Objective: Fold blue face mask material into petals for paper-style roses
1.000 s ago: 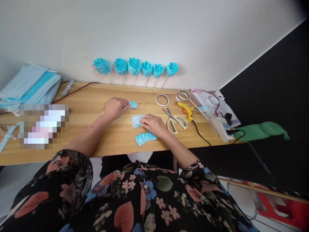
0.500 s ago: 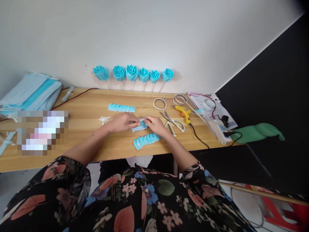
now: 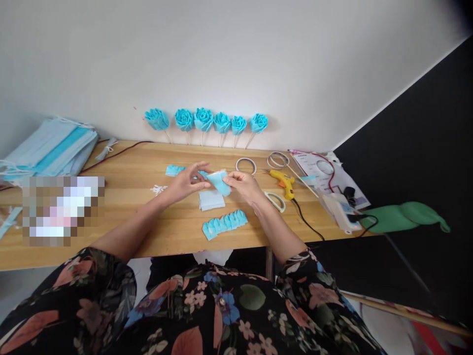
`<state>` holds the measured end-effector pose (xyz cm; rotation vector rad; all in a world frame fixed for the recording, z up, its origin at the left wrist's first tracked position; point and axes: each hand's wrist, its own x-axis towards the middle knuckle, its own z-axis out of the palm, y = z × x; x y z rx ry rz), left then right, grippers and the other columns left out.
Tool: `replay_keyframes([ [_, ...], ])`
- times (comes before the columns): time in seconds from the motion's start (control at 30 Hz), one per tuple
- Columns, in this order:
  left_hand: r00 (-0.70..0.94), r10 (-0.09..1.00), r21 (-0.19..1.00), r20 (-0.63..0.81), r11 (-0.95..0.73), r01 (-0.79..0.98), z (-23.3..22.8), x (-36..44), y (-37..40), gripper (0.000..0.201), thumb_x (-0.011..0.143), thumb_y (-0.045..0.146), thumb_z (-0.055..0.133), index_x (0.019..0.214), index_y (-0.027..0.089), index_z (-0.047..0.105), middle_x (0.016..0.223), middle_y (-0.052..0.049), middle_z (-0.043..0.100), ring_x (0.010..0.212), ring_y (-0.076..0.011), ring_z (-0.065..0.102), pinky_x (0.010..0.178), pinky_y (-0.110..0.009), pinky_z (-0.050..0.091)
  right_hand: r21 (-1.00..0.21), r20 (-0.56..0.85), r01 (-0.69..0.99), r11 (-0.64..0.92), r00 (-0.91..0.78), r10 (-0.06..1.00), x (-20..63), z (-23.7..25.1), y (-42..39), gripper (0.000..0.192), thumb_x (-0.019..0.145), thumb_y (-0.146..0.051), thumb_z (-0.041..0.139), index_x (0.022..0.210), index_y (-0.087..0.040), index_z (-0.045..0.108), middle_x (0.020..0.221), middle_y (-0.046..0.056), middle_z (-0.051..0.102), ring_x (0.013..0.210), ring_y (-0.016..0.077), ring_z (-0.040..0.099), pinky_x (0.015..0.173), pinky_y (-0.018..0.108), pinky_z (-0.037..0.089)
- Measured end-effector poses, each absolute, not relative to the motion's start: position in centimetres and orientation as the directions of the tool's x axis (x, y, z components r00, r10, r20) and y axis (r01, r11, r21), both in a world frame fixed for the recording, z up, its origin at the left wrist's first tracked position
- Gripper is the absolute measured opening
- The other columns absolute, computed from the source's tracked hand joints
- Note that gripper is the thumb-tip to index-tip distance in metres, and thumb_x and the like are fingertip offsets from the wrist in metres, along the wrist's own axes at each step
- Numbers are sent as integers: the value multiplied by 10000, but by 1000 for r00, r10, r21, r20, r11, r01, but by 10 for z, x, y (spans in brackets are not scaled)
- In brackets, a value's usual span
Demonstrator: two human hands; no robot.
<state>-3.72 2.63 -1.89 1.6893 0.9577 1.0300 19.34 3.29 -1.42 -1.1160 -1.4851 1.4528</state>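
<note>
Head view: pinching a blue sheet (image 3: 219, 182) in right grip (image 3: 243, 185). Got left grip (image 3: 185, 182) spread, empty, beside that sheet.

Left hand (image 3: 187, 182) is kinda loosely spread, right hand (image 3: 242, 185) is in a pinch. They're pretty close but not touching, bare forearms (image 3: 133, 222) angling in toward each other.

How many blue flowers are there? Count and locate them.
6, in a row along the wall, left to right: first flower, second, third, fourth, fifth, sixth. None looks hidden.
</note>
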Motion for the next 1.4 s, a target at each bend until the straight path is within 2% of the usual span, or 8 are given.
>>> replay_keyframes([
  [0.07,354,924,973,145,-198,116,-19,-36,26,680,687,389,819,1286,171,580,1144,-125,711,748,-147,659,676,-279,531,-997,-42,80,-14,-358,933,189,-13,36,397,673,-556,784,692,-186,642,603,-49,561,569,90,450,591,243,348],
  [0.17,329,944,985,29,-82,149,-19,-37,25,353,738,412,776,947,140,689,709,-32,693,575,-114,588,540,-223,445,-991,-33,130,21,-398,917,185,-9,42,425,654,-574,802,688,-182,641,598,-52,558,562,85,436,573,238,329],
  [0.27,301,954,989,7,-51,136,-19,-39,25,328,768,457,740,710,147,650,531,-4,613,486,-98,535,497,-216,415,-990,-19,135,40,-412,911,184,-7,47,472,643,-616,802,650,-177,629,582,-54,547,563,81,436,585,238,344],
  [0.53,279,959,992,45,-76,101,-14,-35,24,380,734,510,768,683,161,626,587,0,630,494,-88,527,497,-214,423,-985,-76,-108,-134,-423,903,189,-34,44,613,769,-782,593,908,-193,690,766,13,673,703,141,603,644,263,478],
  [0.73,314,947,980,69,-124,158,-16,-31,20,316,776,454,723,704,162,627,635,-11,641,553,-100,543,558,-229,446,-995,38,-101,-7,-437,899,184,-33,39,645,596,-540,881,1102,-239,619,967,13,708,874,170,644,784,284,528],
  [0.9,261,960,966,105,-160,201,-11,-33,19,306,805,429,691,681,166,596,597,11,598,529,-92,513,533,-225,417,-986,163,-26,162,-301,940,185,-32,39,530,722,-484,809,1150,-244,610,847,-6,655,779,155,600,732,289,519],
  [1.13,338,941,995,30,3,-98,-10,-26,17,494,745,499,798,1087,162,684,1052,-96,740,718,-142,658,616,-263,559,-964,243,39,264,-282,928,188,-32,37,489,784,-428,754,1220,-260,612,845,-2,661,785,164,616,769,325,524],
  [1.4,283,950,949,-135,206,-239,-13,-12,25,283,722,338,842,812,114,693,800,-50,730,739,-145,682,772,-309,595,-971,203,78,225,-222,954,189,-29,36,419,760,-505,747,1057,-215,691,870,16,679,787,165,608,758,314,518],
])
